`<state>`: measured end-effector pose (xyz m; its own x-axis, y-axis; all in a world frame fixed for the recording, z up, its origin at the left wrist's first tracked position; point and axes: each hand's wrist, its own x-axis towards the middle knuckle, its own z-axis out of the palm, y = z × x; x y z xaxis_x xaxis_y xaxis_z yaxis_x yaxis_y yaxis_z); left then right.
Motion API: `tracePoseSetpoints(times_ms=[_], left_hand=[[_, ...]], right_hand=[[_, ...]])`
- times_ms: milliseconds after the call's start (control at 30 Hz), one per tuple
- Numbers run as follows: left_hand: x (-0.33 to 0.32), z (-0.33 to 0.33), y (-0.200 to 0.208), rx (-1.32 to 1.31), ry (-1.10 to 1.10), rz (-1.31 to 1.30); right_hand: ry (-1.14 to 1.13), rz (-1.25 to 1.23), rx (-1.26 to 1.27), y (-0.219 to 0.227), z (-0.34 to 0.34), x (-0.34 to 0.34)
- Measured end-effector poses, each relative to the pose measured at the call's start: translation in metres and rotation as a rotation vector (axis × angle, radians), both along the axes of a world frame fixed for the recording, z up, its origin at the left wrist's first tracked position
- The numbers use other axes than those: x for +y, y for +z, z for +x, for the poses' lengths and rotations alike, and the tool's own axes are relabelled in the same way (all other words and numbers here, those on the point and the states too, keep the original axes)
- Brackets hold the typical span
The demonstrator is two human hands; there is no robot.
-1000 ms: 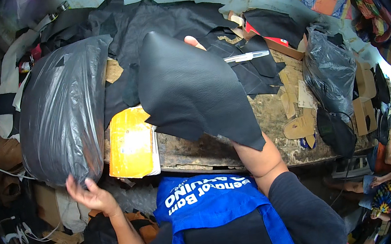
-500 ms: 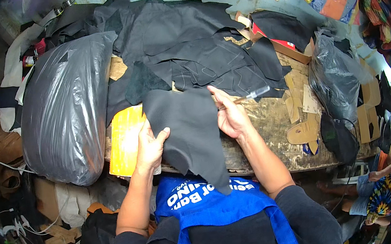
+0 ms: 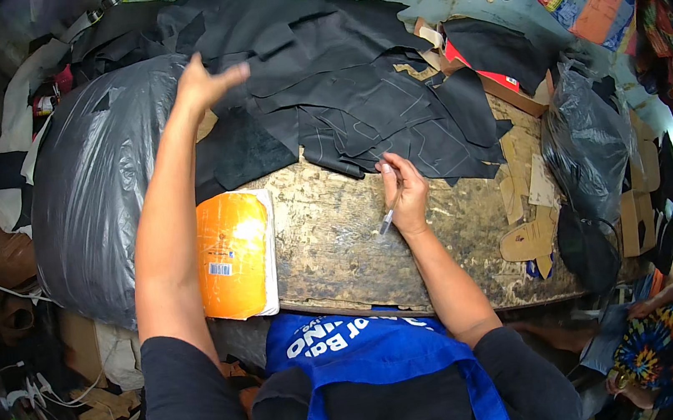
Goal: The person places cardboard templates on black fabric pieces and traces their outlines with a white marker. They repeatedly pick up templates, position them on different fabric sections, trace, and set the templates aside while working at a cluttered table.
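Left hand [image 3: 208, 85], thumb spread wide, hung over black leather pieces [image 3: 309, 54] piled across the back of a worn wooden surface [image 3: 342, 251], as the right hand [image 3: 410, 197] held a pen [image 3: 387, 221] near their front edge.

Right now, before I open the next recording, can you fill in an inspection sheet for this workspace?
Surface: wooden table, worn and stained.
Work pieces: overlapping black leather pieces, some bearing pale outlines.
Clutter: big dark plastic bag at left, orange-covered book near the front edge, cardboard patterns at right.
Hands: left hand open beside the bag, contact unclear; right hand holding a pen.
Cables: white cables, lower left.
Surroundings: another person at right.
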<state>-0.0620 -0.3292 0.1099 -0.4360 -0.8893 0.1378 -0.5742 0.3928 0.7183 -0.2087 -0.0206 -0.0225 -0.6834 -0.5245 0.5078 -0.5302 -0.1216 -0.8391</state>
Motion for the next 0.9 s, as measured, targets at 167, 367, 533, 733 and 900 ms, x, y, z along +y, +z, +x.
tracePoseSetpoints(times_ms=[167,367,533,733,900], left_hand=[[0.034,0.042,-0.062,-0.57,-0.031,-0.027],[0.033,0.047,-0.066,-0.42,0.087,0.067],[0.07,0.046,-0.046,0.227,0.074,0.598],[0.197,0.074,-0.056,0.094,-0.387,-0.558],[0.238,0.112,-0.088,0.336,-0.189,-0.377]], right_hand=[[0.018,0.078,0.105,0.008,0.0,-0.001],[0.047,0.069,0.107,0.01,0.001,0.0],[0.044,0.054,0.128,0.011,0.002,0.0],[0.021,-0.014,0.122,0.012,0.005,0.003],[0.211,0.05,-0.021,0.011,0.021,0.004]])
